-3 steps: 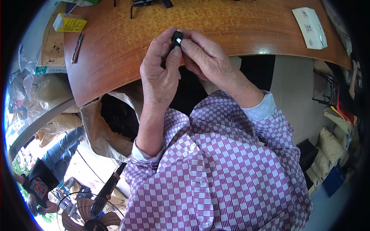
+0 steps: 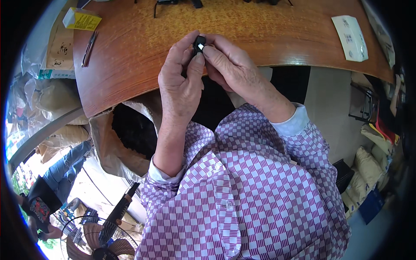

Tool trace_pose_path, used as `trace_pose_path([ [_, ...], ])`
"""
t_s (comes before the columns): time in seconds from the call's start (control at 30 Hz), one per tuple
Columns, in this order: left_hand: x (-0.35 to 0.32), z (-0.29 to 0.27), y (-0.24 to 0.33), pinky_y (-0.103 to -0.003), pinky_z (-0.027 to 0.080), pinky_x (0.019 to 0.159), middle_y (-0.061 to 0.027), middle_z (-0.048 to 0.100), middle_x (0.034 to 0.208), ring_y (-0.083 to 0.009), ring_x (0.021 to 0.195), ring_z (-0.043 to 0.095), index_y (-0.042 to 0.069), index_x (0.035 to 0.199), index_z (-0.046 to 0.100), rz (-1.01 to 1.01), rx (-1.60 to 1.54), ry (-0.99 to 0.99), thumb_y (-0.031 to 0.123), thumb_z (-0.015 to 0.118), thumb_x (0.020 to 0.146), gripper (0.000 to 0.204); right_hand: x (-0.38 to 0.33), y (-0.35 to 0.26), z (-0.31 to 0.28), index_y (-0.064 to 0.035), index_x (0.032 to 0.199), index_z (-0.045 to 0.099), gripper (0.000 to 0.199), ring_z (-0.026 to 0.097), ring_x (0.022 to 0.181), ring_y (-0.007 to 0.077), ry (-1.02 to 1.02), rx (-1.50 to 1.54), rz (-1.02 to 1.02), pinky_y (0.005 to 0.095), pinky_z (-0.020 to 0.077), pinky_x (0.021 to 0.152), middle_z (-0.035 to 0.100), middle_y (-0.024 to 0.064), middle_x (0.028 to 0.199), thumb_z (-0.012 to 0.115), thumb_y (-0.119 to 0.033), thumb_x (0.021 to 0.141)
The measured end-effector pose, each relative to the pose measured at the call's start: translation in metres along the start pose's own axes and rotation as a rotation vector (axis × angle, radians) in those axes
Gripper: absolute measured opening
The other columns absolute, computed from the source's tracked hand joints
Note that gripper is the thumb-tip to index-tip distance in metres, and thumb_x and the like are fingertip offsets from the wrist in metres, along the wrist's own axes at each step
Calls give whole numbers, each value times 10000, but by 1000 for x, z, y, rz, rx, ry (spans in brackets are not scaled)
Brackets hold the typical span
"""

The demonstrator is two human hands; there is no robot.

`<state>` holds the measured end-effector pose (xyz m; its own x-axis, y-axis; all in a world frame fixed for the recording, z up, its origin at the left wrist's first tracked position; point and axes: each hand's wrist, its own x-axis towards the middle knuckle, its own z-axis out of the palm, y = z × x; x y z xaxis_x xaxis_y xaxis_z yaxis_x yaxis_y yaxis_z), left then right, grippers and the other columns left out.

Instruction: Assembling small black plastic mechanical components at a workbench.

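A small black piece with a bright white patch (image 2: pixel 200 43) is held between my two hands, above the near edge of the wooden table (image 2: pixel 130 60). My left hand (image 2: pixel 180 84) is closed, its thumb pressing the piece from below and its fingers behind it. From the other side my right hand (image 2: pixel 236 67) pinches it, the thumb beside the white patch. Fingers hide much of the piece, so I cannot tell its exact kind.
On the table lie a yellow and white box (image 2: pixel 82 19), a pen-like stick (image 2: pixel 89 50) and a white packet (image 2: pixel 351 39). Black items (image 2: pixel 177 3) rest at the far edge. An open sack (image 2: pixel 104 138) with dark contents stands below left, near a fan (image 2: pixel 102 242) and another person (image 2: pixel 47 195).
The view has shifted slightly, so the table items sit a little lower and more dark items show at the far edge. Both hands keep the same grip.
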<state>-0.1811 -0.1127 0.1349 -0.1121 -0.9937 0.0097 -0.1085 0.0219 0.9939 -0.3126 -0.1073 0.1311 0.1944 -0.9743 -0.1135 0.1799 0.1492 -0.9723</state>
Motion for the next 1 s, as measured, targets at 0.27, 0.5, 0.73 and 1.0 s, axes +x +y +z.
trace_pose_path([
  [0.27, -9, -24, -3, -250, 483, 797, -102, 654, 986, -138, 897, 626, 25, 1181, 580, 203, 158, 198, -82, 553, 841, 357, 17, -5, 36, -60, 1230, 486, 290, 417, 556, 6, -82, 113, 65, 160, 336, 464, 455, -58, 690, 442, -220, 993],
  [0.5, -38, -83, 0, -258, 488, 767, -116, 663, 937, -147, 850, 636, 14, 1133, 598, 19, 314, 235, -75, 530, 844, 310, 37, -21, 32, -52, 1127, 523, 329, 489, 495, 64, -264, -673, -178, 204, 371, 431, 553, 27, 620, 491, -328, 950],
  [0.73, -77, -165, -8, -281, 507, 670, -148, 656, 915, -168, 797, 652, 67, 1118, 606, -118, 994, 32, -19, 538, 858, 282, 92, -56, -25, -11, 869, 532, 258, 607, 631, 307, 221, -1200, -288, 390, 447, 536, 582, 192, 681, 619, -253, 882],
  [1.0, -43, -112, 7, -216, 456, 723, -67, 633, 946, -96, 802, 580, 29, 1160, 565, -138, 304, 88, 39, 573, 890, 270, 98, -13, -66, -26, 833, 587, 190, 417, 481, 55, 260, -923, -538, 221, 342, 432, 439, -26, 581, 598, -202, 904],
])
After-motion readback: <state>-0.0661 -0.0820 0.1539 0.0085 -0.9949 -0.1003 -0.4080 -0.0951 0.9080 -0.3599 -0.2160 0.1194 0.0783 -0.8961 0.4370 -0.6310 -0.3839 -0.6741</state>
